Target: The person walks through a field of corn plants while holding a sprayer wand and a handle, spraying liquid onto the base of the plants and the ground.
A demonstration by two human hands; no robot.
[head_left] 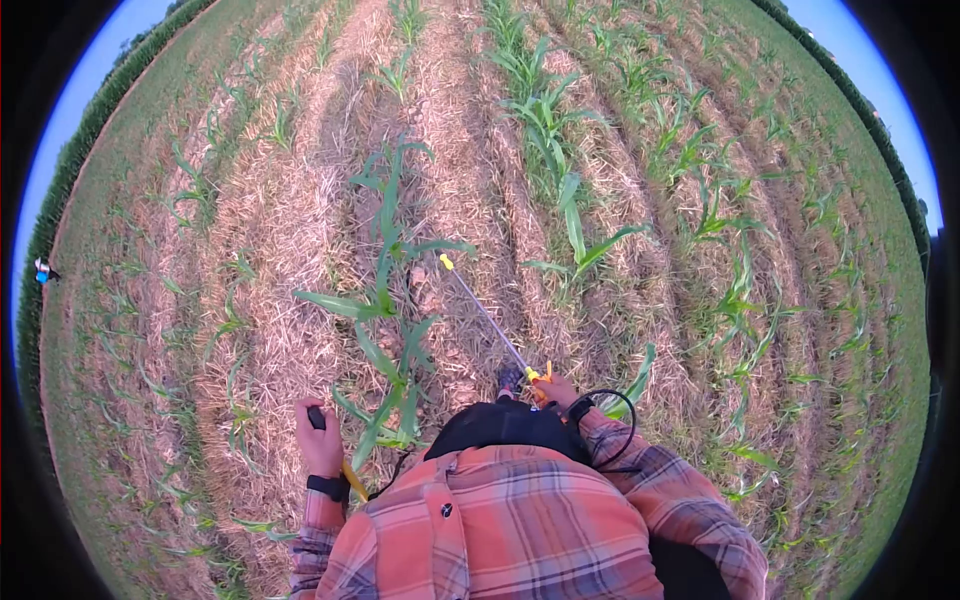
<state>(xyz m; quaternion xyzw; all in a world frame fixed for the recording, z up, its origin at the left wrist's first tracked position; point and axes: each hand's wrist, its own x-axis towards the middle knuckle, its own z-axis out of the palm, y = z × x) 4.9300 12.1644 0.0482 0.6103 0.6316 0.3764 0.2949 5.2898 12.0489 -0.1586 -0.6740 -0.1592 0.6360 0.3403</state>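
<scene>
My left hand [318, 440] is closed around a black-ended lever handle [317, 418], whose yellow part [355, 481] shows below the wrist. At the right of my waist, my right hand [555, 391] grips the orange and yellow handle [541, 377] of a spray wand. The thin metal wand [490, 318] points forward and to the left, ending in a yellow nozzle [446, 262] beside a young corn plant [385, 245]. A black hose [633, 430] loops from near my right hand back by the sleeve.
Rows of young corn [545, 115] run forward over straw-covered soil [290, 200]. Leaves of a near plant [395, 385] stand between my hands. A shoe [510, 379] shows ahead of my waist. Far left, a distant person [42, 268] is near the hedge [60, 190].
</scene>
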